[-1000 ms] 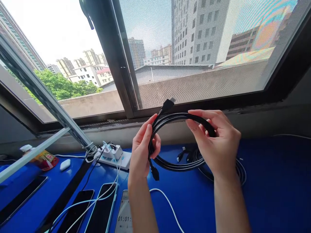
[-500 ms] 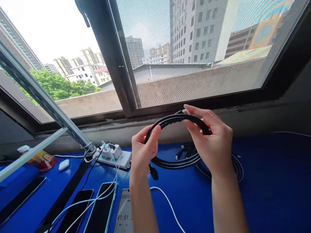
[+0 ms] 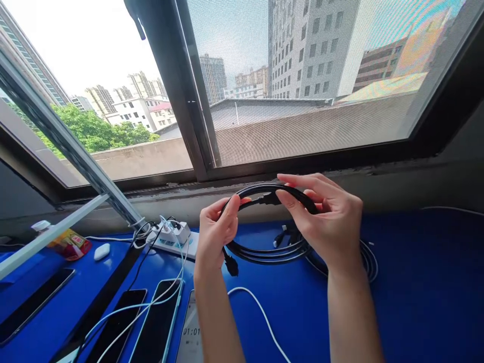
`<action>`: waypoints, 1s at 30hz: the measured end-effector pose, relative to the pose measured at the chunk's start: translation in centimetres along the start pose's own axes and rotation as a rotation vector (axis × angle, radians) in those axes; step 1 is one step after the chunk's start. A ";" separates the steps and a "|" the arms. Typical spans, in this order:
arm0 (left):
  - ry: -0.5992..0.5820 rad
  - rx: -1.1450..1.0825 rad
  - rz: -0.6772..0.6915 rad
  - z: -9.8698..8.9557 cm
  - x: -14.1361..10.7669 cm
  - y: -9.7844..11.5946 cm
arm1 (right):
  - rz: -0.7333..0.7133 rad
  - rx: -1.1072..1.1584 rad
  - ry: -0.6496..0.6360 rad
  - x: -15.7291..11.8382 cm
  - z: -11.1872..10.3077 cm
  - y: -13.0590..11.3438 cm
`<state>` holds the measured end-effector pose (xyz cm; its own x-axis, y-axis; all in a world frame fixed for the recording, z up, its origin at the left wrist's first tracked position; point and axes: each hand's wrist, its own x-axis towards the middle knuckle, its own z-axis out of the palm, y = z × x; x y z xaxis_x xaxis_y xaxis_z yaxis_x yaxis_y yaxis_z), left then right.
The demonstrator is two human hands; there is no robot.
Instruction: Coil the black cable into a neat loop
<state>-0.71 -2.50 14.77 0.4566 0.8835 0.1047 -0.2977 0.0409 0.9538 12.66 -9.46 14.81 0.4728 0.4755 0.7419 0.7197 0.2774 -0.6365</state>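
Note:
A coiled black cable is held up above the blue table. My left hand is closed round the left side of the coil, thumb on top. One black plug hangs just below that hand. On the right side, my right hand grips the coil between thumb and fingers, its index finger stretched out over the top. Another black connector lies inside the upper part of the loop, by my right thumb. Behind my right wrist, a second black cable coil rests on the table.
At the left are a white power strip with chargers, several phones with charging cords, a white case and a bottle. A metal bar slants across the left. The window frame runs behind the table.
The coil and my left hand have shifted slightly left and down. The connector near my right fingers, earlier at the top of the coil, now shows inside the loop.

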 end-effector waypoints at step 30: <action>-0.033 0.048 -0.044 -0.7 0.3 -0.1 | 0.427 0.385 -0.267 0.3 -0.7 -0.1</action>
<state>-1.13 -1.90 14.47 0.4961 0.8654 0.0705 -0.2363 0.0565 0.9700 13.06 -10.00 15.25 0.4992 0.7884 0.3594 0.2380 0.2740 -0.9318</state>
